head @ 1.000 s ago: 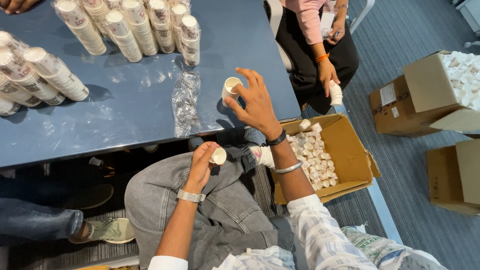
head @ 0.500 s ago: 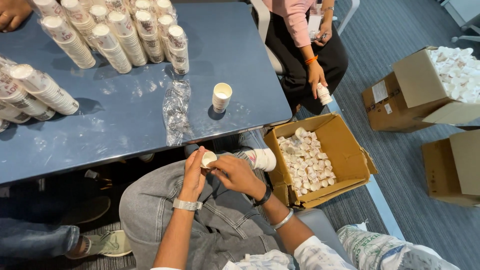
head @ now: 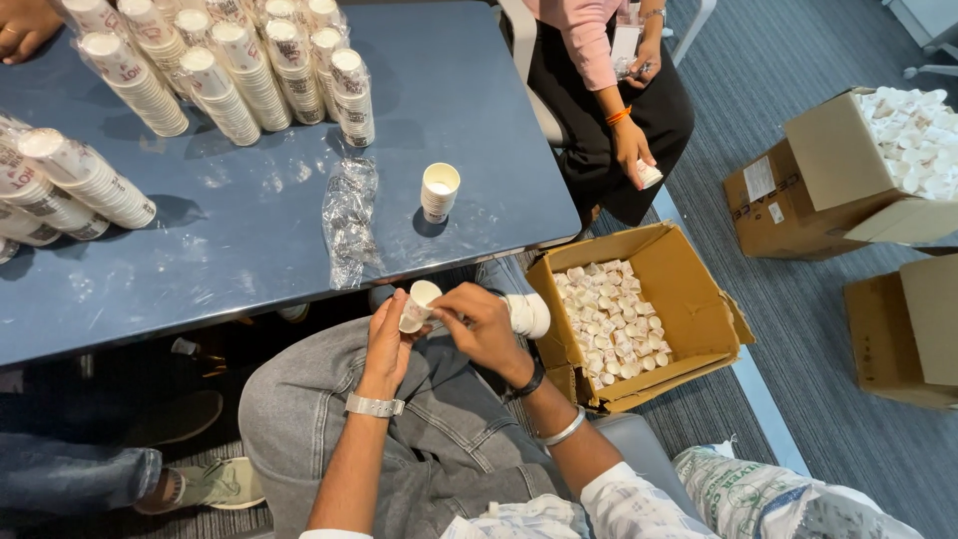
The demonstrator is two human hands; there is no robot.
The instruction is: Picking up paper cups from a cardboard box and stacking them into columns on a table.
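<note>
Holding one small white paper cup (head: pixel 417 304) over the lap, just below the worktop's (head: pixel 249 250) near edge.

Left hand (head: pixel 387 344) is curled around the cup's side, while the right hand (head: pixel 477 324) pinches its rim with the fingertips. On the worktop near that edge stands a short stack of paper cups (head: pixel 439 192), with a crumpled clear plastic sleeve (head: pixel 349 218) lying just beside it. Wrapped sleeves of cups (head: pixel 239 75) lie along the far edge and at the left edge. An open cardboard box (head: pixel 689 299) of small white cups sits on the floor beside the right arm.
</note>
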